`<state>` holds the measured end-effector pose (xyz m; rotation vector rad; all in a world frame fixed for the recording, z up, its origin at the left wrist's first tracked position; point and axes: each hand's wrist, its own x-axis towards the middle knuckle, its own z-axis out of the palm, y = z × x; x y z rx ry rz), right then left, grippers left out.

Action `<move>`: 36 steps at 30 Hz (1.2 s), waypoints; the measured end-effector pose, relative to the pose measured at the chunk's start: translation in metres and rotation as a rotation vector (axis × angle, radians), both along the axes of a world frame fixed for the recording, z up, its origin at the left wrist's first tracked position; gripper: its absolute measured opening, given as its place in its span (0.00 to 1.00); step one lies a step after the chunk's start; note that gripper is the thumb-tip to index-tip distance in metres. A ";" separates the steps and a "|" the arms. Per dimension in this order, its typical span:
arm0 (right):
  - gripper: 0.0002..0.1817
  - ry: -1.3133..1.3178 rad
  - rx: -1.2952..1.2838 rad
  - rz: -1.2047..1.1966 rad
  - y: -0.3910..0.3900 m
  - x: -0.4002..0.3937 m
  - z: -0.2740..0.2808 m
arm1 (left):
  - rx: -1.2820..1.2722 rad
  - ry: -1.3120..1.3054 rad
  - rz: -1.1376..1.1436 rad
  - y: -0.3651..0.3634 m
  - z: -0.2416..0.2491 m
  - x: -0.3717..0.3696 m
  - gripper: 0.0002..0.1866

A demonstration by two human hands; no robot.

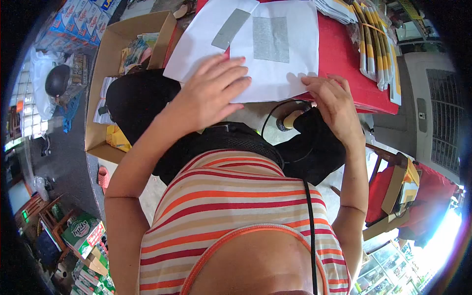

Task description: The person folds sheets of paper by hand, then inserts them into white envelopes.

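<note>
Two white paper sheets lie side by side on a red tabletop. On the left sheet is a narrow, slanted grey rectangle; a wider grey rectangle is on the right sheet. My left hand is open, its fingers spread over the lower part of the sheets where they meet. At the near right corner of the right sheet, my right hand has bent fingers closed on the paper's edge. Its thumb is mostly hidden.
Rubber-banded yellow-and-white packets stand at the table's right side, beside a paper stack. To the left, a cardboard box holds papers and packets. Another open box sits at the lower right. Drink cartons are stacked far left.
</note>
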<state>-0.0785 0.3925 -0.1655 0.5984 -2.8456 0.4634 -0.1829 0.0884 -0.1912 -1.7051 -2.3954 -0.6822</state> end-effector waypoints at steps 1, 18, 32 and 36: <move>0.11 -0.016 -0.036 -0.019 0.004 0.002 -0.001 | 0.054 -0.040 -0.027 0.005 -0.005 0.004 0.26; 0.16 -0.244 -0.415 -0.188 0.025 -0.018 -0.007 | 0.297 -0.243 0.445 0.036 -0.010 0.009 0.11; 0.18 -0.237 -0.581 -0.391 0.024 -0.042 -0.025 | 0.052 0.209 0.253 0.076 -0.010 0.030 0.28; 0.19 -0.268 -0.505 -0.424 0.027 -0.045 -0.023 | 0.035 0.018 0.247 0.087 -0.021 0.046 0.30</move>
